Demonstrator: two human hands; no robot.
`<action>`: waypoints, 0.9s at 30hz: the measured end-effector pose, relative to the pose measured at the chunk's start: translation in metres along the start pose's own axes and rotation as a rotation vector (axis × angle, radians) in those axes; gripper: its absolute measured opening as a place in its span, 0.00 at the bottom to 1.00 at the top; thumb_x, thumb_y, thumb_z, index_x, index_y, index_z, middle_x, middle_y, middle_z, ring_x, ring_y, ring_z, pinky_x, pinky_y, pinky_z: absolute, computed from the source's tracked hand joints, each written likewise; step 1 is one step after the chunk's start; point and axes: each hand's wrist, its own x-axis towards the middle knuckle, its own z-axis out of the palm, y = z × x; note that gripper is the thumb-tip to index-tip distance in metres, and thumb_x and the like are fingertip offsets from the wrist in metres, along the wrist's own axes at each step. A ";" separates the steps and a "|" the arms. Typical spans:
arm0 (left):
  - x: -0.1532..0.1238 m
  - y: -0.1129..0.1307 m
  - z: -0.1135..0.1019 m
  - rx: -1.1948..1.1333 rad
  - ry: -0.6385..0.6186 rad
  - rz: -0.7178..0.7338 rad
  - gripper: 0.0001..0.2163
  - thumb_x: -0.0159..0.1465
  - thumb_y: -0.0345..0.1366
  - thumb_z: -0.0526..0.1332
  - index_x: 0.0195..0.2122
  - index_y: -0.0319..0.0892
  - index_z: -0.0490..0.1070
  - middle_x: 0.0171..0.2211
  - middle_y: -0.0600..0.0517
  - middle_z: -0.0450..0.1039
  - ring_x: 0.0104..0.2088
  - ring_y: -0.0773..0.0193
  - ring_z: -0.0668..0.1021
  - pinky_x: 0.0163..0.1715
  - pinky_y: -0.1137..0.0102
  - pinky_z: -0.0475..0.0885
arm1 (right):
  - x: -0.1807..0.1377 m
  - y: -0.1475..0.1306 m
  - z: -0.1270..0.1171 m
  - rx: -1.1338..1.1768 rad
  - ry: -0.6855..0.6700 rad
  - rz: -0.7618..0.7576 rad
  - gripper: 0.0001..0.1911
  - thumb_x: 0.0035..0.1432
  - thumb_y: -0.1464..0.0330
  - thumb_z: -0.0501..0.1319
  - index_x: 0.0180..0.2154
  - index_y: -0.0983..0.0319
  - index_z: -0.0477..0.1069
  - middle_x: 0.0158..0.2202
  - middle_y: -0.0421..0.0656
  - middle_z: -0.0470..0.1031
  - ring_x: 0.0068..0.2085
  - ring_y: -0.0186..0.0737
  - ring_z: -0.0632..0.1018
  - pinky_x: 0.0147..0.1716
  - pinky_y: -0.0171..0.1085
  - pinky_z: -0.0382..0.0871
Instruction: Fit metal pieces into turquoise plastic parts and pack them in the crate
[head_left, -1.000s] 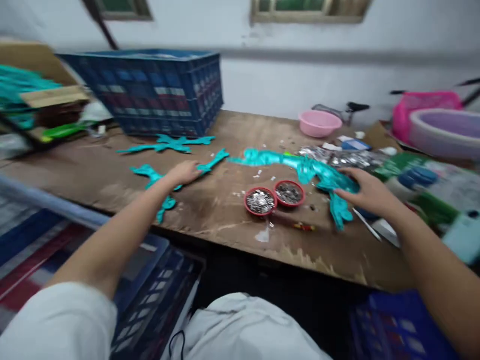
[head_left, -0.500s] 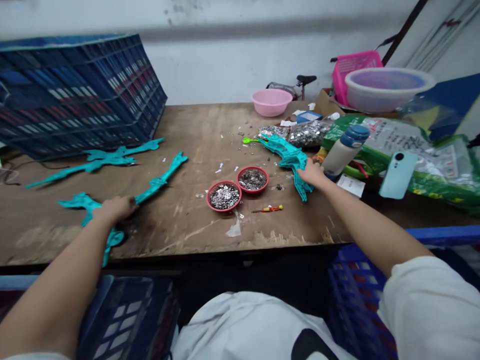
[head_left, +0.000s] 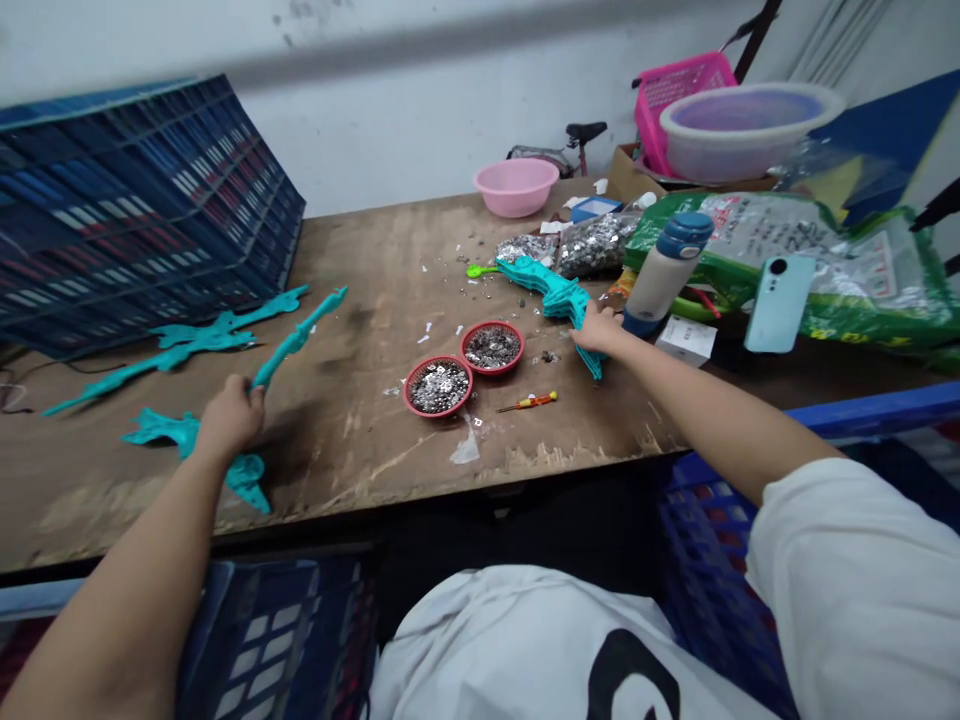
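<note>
My left hand (head_left: 229, 418) is closed round a long teal plastic sword piece (head_left: 298, 333) and holds its far end raised off the wooden table (head_left: 375, 300). Another teal piece (head_left: 161, 428) lies under that hand, and more teal pieces (head_left: 187, 340) lie beyond it. My right hand (head_left: 598, 328) grips a stack of teal plastic pieces (head_left: 555, 290) near the table's right side. Two small red dishes (head_left: 463, 365) full of small silver parts sit between my hands. A small orange screwdriver (head_left: 529, 402) lies just in front of them.
A large blue crate (head_left: 135, 210) leans at the back left. A pink bowl (head_left: 516, 185), bags of silver parts (head_left: 585, 240), a bottle (head_left: 664, 270), a pale blue phone (head_left: 776, 302) and a green printed bag (head_left: 825, 260) crowd the right. Blue crates (head_left: 285, 630) stand below the table edge.
My left hand has closed on the long teal piece and lifted it off the table. My right hand still grips the teal stack, now drawn slightly nearer. The view has swung right.
</note>
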 end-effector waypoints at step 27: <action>-0.277 0.191 -0.008 -0.263 0.020 1.419 0.31 0.82 0.61 0.67 0.69 0.36 0.79 0.79 0.26 0.73 0.78 0.34 0.78 0.74 0.47 0.82 | -0.169 -0.071 -0.027 0.762 -0.431 -0.896 0.20 0.75 0.50 0.67 0.56 0.58 0.79 0.52 0.49 0.90 0.53 0.53 0.89 0.61 0.55 0.87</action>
